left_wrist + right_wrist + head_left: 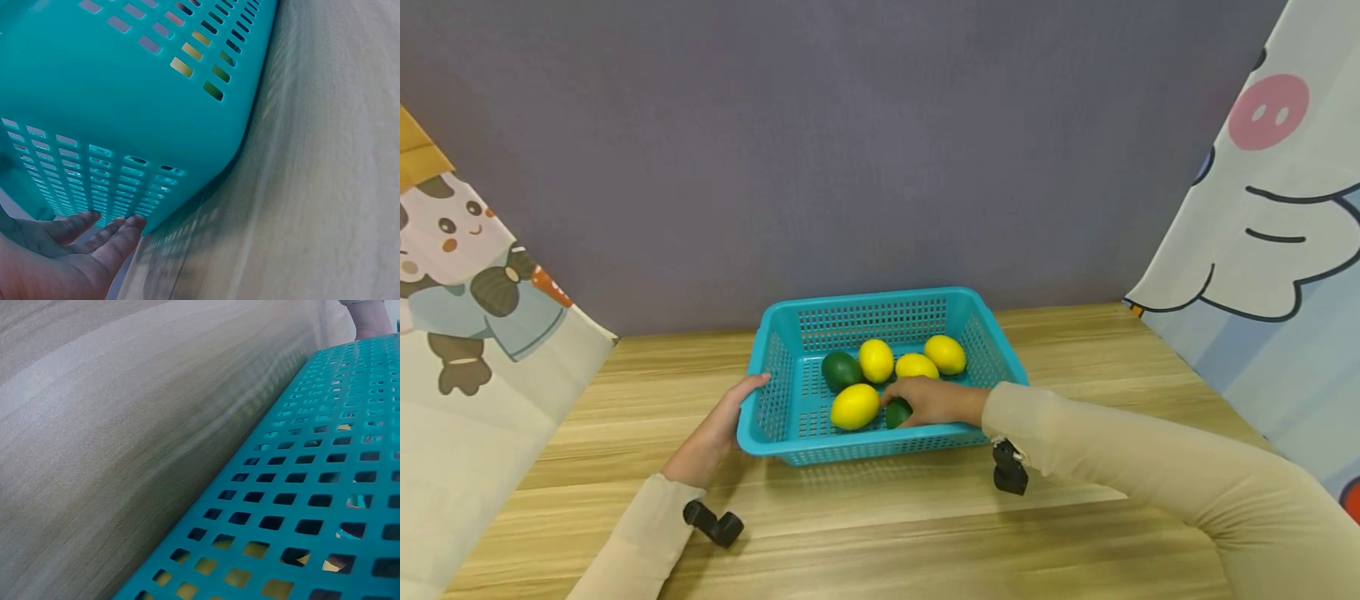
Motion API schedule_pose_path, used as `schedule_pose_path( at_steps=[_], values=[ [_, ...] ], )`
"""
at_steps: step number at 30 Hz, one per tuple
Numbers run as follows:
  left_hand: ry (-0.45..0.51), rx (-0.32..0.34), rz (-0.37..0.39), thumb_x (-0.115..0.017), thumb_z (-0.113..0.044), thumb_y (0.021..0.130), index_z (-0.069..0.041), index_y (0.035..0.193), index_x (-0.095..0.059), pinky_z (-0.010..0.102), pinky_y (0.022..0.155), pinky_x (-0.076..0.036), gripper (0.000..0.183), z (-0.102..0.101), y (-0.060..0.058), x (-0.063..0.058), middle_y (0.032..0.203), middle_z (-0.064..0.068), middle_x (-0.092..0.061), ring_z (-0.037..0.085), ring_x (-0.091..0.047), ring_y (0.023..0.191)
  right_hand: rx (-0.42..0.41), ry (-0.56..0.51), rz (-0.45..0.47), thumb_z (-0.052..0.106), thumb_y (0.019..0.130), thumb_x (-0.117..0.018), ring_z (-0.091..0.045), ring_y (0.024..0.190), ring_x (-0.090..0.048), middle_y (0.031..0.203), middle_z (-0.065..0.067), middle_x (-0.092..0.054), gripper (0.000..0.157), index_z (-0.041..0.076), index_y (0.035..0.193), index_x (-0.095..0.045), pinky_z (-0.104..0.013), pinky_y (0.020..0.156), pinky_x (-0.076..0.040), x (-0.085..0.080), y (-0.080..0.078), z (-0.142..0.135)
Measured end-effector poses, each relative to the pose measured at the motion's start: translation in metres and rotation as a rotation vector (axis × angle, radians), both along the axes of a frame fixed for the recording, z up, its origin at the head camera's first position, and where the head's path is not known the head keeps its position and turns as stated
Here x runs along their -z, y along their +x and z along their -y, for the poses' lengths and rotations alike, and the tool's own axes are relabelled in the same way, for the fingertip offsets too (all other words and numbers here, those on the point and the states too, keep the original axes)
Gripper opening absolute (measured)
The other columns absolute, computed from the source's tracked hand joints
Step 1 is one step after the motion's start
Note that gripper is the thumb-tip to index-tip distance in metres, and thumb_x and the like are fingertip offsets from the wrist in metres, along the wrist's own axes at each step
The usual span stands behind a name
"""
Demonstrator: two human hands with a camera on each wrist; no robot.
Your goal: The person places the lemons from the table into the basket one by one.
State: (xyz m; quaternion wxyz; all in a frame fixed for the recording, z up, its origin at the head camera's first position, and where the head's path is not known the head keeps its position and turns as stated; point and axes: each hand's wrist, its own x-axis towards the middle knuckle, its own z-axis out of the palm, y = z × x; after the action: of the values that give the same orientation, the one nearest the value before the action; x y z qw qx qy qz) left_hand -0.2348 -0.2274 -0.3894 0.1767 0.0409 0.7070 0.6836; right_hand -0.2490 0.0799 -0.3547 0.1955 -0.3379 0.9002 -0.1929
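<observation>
A turquoise plastic basket with slotted walls stands on the wooden table. Inside lie several yellow lemons and a dark green oval fruit. My right hand reaches in over the near rim, its fingers and thumb around a second dark green oval fruit. That hand is hidden behind the basket wall in the right wrist view. At the left end, my left hand grips the basket, thumb over the rim. Its fingers lie against the outside of the slotted wall in the left wrist view.
A grey padded panel rises behind the table. Cartoon-printed cloths hang at the left and right. Small black wrist mounts are strapped at my left sleeve and right sleeve.
</observation>
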Motion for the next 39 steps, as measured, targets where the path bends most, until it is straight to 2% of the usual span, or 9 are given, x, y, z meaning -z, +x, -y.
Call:
schedule_pose_path(
  at_steps=[8, 17, 22, 28, 34, 39],
  values=[
    [-0.001, -0.018, 0.005, -0.028, -0.036, 0.095, 0.002, 0.148, -0.011, 0.037, 0.087, -0.047, 0.067, 0.000, 0.001, -0.001, 0.137, 0.031, -0.035, 0.025, -0.054, 0.108, -0.018, -0.009, -0.041, 0.019, 0.084, -0.072, -0.026, 0.121, -0.049, 0.127, -0.011, -0.056, 0.049, -0.001, 0.125, -0.056, -0.038, 0.101, -0.040, 0.000, 0.000, 0.000],
    [0.000, -0.003, 0.011, -0.028, -0.037, 0.095, 0.002, 0.148, -0.009, 0.039, 0.087, -0.048, 0.068, 0.000, -0.001, -0.001, 0.137, 0.032, -0.034, 0.026, -0.054, 0.108, 0.021, -0.010, -0.073, 0.025, 0.084, -0.072, -0.025, 0.120, -0.050, 0.129, -0.010, -0.055, 0.052, 0.001, 0.127, -0.054, -0.038, 0.098, -0.042, 0.000, 0.000, -0.009],
    [0.003, 0.010, 0.018, -0.028, -0.037, 0.094, 0.002, 0.148, -0.009, 0.039, 0.087, -0.048, 0.069, 0.001, -0.002, -0.001, 0.138, 0.032, -0.033, 0.026, -0.054, 0.108, 0.046, -0.047, -0.059, 0.032, 0.083, -0.072, -0.025, 0.117, -0.051, 0.129, -0.010, -0.054, 0.057, 0.001, 0.128, -0.053, -0.039, 0.096, -0.043, -0.003, 0.001, -0.017],
    [0.004, 0.015, 0.043, -0.028, -0.041, 0.096, 0.001, 0.148, -0.009, 0.041, 0.087, -0.049, 0.070, 0.004, -0.002, -0.001, 0.136, 0.031, -0.036, 0.026, -0.056, 0.106, 0.077, -0.123, 0.000, 0.037, 0.083, -0.072, -0.031, 0.120, -0.050, 0.133, -0.009, -0.051, 0.063, 0.003, 0.131, -0.051, -0.043, 0.096, -0.044, -0.008, 0.002, -0.026],
    [0.004, 0.032, 0.063, -0.027, -0.049, 0.097, 0.001, 0.149, -0.007, 0.046, 0.092, -0.046, 0.074, 0.010, -0.003, -0.002, 0.139, 0.032, -0.032, 0.029, -0.053, 0.112, 0.059, -0.149, -0.062, 0.038, 0.085, -0.068, -0.033, 0.116, -0.052, 0.132, -0.012, -0.052, 0.062, 0.001, 0.132, -0.050, -0.044, 0.095, -0.045, -0.015, -0.003, -0.040],
    [-0.046, 0.005, -0.043, -0.025, -0.049, 0.099, 0.006, 0.144, -0.018, 0.034, 0.090, -0.045, 0.072, 0.020, -0.010, -0.008, 0.134, 0.026, -0.039, 0.018, -0.052, 0.108, 0.075, -0.186, -0.147, 0.034, 0.088, -0.066, -0.037, 0.118, -0.050, 0.129, -0.016, -0.054, 0.054, -0.001, 0.128, -0.053, -0.050, 0.094, -0.044, -0.026, -0.012, -0.058]
  ],
)
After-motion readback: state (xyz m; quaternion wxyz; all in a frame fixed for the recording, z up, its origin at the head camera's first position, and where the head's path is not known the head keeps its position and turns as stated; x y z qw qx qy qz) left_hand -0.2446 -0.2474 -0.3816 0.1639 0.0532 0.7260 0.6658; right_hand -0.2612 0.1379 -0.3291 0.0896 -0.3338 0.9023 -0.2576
